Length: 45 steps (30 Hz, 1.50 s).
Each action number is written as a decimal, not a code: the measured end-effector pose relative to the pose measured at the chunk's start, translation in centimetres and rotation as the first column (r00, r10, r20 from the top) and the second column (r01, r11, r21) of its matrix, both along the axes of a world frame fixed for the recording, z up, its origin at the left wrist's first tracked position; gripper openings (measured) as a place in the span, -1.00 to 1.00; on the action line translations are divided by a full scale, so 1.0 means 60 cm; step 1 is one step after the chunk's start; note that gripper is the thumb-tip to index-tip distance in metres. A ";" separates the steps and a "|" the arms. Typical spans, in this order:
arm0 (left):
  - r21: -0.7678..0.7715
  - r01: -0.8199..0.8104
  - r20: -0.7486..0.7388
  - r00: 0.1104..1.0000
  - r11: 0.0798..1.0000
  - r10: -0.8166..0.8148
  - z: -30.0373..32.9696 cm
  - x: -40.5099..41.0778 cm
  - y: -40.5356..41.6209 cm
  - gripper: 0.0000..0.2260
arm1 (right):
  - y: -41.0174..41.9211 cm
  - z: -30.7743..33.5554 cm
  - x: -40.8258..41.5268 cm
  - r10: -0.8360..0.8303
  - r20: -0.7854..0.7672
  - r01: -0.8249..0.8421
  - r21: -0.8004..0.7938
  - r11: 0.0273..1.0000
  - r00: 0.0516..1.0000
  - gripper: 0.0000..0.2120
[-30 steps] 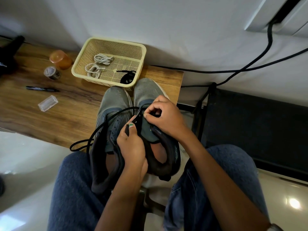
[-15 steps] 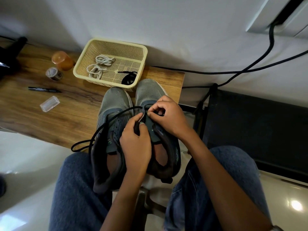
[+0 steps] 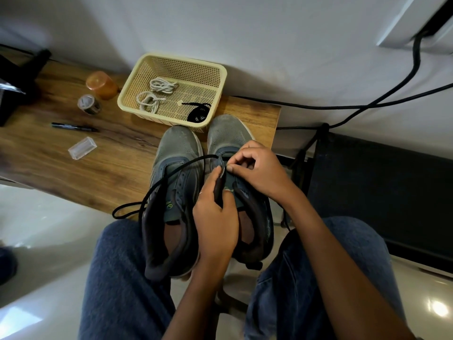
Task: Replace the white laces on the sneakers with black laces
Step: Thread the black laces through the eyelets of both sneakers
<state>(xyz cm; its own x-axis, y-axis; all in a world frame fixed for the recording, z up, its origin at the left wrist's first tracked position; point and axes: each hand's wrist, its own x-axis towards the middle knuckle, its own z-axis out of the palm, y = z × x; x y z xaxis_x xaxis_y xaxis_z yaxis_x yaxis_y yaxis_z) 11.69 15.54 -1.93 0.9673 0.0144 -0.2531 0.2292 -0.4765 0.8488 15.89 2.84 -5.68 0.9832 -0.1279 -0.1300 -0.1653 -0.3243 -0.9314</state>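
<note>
Two grey sneakers stand side by side at the table's near edge, heels toward me: the left sneaker (image 3: 176, 168) and the right sneaker (image 3: 226, 133). My left hand (image 3: 217, 222) grips the right sneaker's eyelet flap and tongue. My right hand (image 3: 257, 171) pinches a black lace (image 3: 171, 174) at the right sneaker's eyelets. That lace runs left over the left sneaker and loops off the table edge. Two white laces (image 3: 153, 96) and a coiled black lace (image 3: 198, 114) lie in the cream basket (image 3: 220, 77).
On the wooden table (image 3: 73, 168) to the left lie a clear plastic box (image 3: 82, 147), a black pen (image 3: 73, 126), a tape roll (image 3: 88, 104) and an orange cup (image 3: 101, 84). Black cables (image 3: 343, 106) run along the wall on the right, above a dark unit (image 3: 380, 187).
My left hand has slid up the right sneaker's flap toward my right hand. My right hand's fingers have closed tighter on the lace at the eyelets. The sneakers have stayed put.
</note>
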 end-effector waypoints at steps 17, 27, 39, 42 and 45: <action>-0.264 -0.154 -0.137 0.983 0.952 0.121 0.009 0.016 0.007 -0.67 | 0.017 0.001 -0.003 -0.093 -0.015 0.093 0.020 0.995 0.996 -0.91; 0.204 -0.004 0.110 0.994 0.979 -0.019 0.007 0.069 0.013 -0.86 | 0.031 -0.001 -0.009 -0.159 0.036 0.157 0.067 0.985 0.987 -0.65; 0.196 -0.015 0.126 0.992 0.980 -0.010 0.012 0.078 0.017 -0.92 | 0.027 0.042 -0.057 -0.412 0.258 0.476 -0.278 0.835 0.874 -0.90; 0.203 -0.011 0.138 0.990 0.979 -0.017 0.013 0.078 0.015 -0.91 | 0.048 0.064 -0.095 -0.390 0.151 0.418 -0.292 0.860 0.909 -0.70; 0.184 0.010 0.101 0.994 0.983 -0.029 0.017 0.080 0.012 -0.90 | 0.093 0.072 -0.134 -0.228 -0.077 0.172 -0.438 0.882 0.971 -0.41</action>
